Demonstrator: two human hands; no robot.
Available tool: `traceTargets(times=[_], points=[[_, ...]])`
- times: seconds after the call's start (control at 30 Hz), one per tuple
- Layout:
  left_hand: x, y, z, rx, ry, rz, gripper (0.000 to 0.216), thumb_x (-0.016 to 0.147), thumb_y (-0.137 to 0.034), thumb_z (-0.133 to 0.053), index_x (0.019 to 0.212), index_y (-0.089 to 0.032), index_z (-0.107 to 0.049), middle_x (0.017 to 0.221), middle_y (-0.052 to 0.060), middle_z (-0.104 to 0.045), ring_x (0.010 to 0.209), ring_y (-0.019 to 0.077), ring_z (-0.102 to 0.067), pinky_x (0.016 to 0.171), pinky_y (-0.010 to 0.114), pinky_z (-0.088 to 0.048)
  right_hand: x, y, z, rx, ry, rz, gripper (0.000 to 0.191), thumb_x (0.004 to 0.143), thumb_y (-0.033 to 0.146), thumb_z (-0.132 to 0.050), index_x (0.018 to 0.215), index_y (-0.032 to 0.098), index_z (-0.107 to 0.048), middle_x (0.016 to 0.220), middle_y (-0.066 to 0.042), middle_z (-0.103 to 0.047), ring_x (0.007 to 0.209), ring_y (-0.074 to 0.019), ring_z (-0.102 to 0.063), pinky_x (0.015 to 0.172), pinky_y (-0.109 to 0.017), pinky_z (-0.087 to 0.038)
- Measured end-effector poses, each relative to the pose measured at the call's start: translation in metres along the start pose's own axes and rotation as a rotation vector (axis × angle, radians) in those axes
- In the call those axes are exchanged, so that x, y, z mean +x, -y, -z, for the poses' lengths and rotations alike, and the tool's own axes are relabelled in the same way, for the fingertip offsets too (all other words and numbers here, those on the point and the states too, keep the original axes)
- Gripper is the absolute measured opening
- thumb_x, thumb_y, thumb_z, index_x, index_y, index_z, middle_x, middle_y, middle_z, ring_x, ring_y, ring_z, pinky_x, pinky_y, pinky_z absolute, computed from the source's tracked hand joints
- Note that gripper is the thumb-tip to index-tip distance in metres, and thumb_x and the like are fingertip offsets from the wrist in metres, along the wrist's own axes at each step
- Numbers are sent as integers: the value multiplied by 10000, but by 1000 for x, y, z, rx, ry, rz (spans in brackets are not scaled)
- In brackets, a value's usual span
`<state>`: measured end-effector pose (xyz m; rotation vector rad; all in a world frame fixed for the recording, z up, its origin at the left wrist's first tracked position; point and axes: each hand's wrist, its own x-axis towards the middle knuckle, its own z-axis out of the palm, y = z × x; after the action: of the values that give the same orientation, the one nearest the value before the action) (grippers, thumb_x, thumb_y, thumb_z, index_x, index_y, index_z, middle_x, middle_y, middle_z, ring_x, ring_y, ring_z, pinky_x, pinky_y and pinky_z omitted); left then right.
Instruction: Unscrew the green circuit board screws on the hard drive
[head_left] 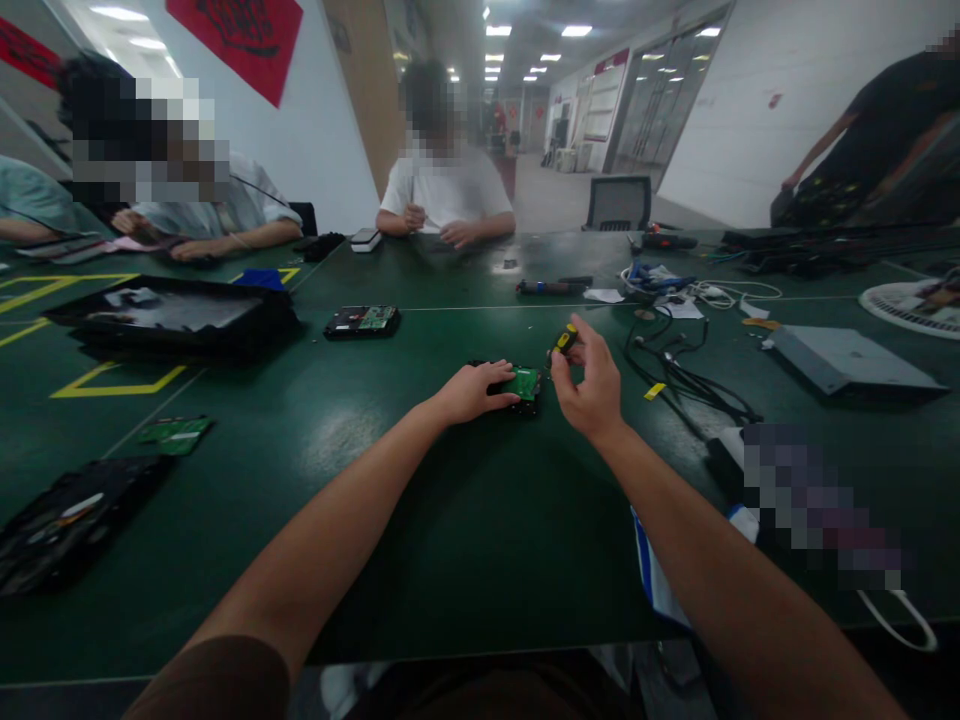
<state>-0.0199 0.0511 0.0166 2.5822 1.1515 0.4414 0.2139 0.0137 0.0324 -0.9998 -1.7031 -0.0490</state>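
In the middle of the green table lies a hard drive with a green circuit board (pixel 527 383) on its upper face. My left hand (pixel 480 390) grips it from the left, fingers over the top and thumb along the near side, covering much of it. Just right of the drive, slightly raised, my right hand (pixel 589 385) is closed on a yellow-and-black screwdriver (pixel 564 343). The handle shows between thumb and fingers; its tip is too small to make out, close to the drive's right end.
Another drive (pixel 361 321) lies further left, behind it a black tray (pixel 172 315). A loose circuit board (pixel 176 434) and a black part (pixel 75 510) sit at left. Black cables (pixel 686 375) and a grey metal box (pixel 855 360) occupy the right. A person (pixel 450 190) sits opposite.
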Motion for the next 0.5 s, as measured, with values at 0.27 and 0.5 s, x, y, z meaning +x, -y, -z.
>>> traceTargets(times=[0.27, 0.5], points=[[0, 0, -1, 3, -3, 1, 602, 957, -539, -625, 1456, -205, -585, 1580, 102, -501, 1482, 271, -464, 1228, 422, -359, 1, 2, 1, 3, -11, -25, 603, 959, 343, -612, 1527, 305, -410, 1253, -111, -602, 862, -224, -671, 793, -476, -652], [1, 1, -2, 15, 2, -1, 603, 968, -531, -609, 1453, -172, -586, 1573, 122, -508, 1492, 271, -451, 1228, 419, -354, 1, 1, 0, -1, -12, -14, 572, 979, 329, -584, 1522, 282, -409, 1229, -112, -611, 870, -222, -673, 806, -474, -649]])
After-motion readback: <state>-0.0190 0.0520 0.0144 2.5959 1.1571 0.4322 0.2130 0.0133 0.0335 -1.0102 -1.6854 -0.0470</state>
